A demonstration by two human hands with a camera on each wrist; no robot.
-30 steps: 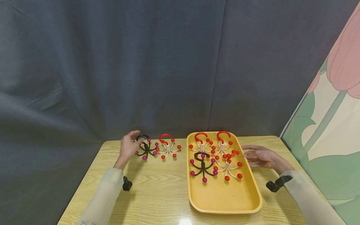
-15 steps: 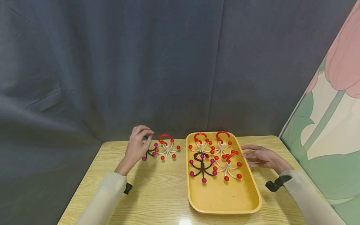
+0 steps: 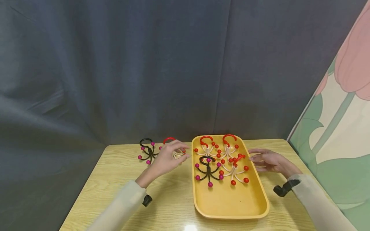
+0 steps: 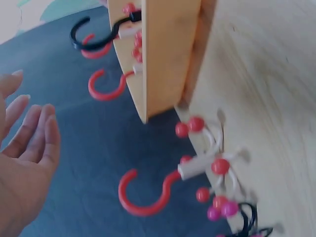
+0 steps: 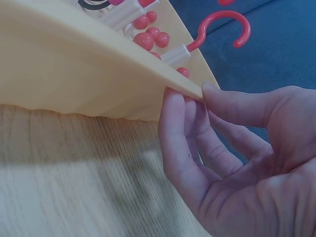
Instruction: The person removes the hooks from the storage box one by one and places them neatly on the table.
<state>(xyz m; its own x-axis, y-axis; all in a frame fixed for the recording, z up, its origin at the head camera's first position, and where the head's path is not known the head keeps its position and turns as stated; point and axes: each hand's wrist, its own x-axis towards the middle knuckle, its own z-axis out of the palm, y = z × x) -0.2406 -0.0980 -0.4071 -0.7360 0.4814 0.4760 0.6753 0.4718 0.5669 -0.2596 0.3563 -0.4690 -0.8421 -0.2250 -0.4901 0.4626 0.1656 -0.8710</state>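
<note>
My left hand (image 3: 166,160) hovers over the table with its fingers loosely bent and nothing between them. It partly covers a red-and-white claw hanger (image 3: 169,140) in the head view; the left wrist view shows that hanger's white stem (image 4: 195,165) apart from the fingers. Left of it lies a black claw hanger (image 3: 150,152) with magenta ball tips. My right hand (image 3: 270,162) pinches the right rim of a yellow tray (image 3: 231,217), thumb on the rim and fingers against the outer wall. Inside the tray lie a black hanger (image 3: 208,171) and three red-and-white ones, one nearest the right hand (image 3: 234,170).
The wood-grain table (image 3: 162,199) meets a dark blue curtain (image 3: 173,80) along its back edge. To the right stands a panel (image 3: 341,128) painted with a pink flower and green leaves.
My left hand has moved right, from beside the black hanger on the table, across it, to over the red-and-white one. The right hand, tray and hangers have stayed put.
</note>
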